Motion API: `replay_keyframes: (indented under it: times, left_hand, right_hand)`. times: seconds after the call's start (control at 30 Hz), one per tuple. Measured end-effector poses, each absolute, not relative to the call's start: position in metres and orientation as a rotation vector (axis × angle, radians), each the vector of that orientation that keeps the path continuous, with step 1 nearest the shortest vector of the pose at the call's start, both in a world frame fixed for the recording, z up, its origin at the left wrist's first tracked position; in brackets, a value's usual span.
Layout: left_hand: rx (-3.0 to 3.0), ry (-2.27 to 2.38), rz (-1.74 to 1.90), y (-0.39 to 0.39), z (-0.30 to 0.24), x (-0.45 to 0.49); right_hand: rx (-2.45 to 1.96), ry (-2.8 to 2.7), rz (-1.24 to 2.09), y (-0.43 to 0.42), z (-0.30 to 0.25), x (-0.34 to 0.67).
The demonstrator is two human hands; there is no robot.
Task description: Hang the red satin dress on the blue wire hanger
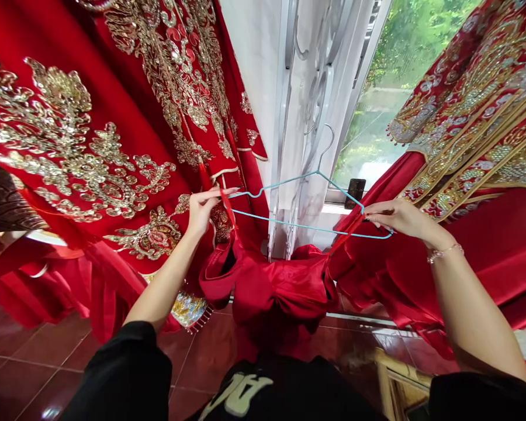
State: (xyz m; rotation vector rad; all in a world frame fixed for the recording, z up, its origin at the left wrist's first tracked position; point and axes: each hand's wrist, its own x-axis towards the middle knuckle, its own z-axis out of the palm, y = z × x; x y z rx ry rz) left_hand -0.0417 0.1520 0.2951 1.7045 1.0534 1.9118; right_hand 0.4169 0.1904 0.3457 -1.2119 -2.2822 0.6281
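A light blue wire hanger (289,223) spans the space between my two hands, its bare metal hook pointing up and away. My left hand (203,209) is closed around the hanger's left end, where a red strap (228,209) loops over it. At the other end, the fingers of my right hand (390,217) pinch the hanger's right shoulder together with a second red strap (342,238). Both straps run down to a plain red satin garment (298,280), which hangs bunched below the hanger. Part of the right strap is hidden by my fingers.
Red garments with gold beadwork (114,187) hang close on my left, and another beaded red garment (477,134) hangs on the right. Ahead are a white metal window grille (284,117) and a dark box-like object (355,193) on the sill. A wooden frame (394,380) stands on the tiled floor.
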Motion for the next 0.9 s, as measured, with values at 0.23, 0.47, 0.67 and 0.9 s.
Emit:
replay_keyframes:
  times: [0.23,0.47,0.67,0.9]
  left_hand:
    - [2.069,1.001,1.227,0.181,0.346,-0.024]
    - [2.2,1.344,1.351,0.184,0.37,-0.013]
    - [2.334,1.495,1.518,0.108,0.292,-0.001]
    - [1.925,1.236,0.537,0.046,0.214,-0.006]
  right_hand:
    - [-1.14,-2.216,0.603,0.193,0.334,0.414]
    - [-1.062,-2.169,0.508,0.189,0.316,0.406]
    - [-1.034,-1.613,0.276,0.17,0.247,0.428]
    - [-1.44,-1.677,0.924,0.166,0.126,0.404]
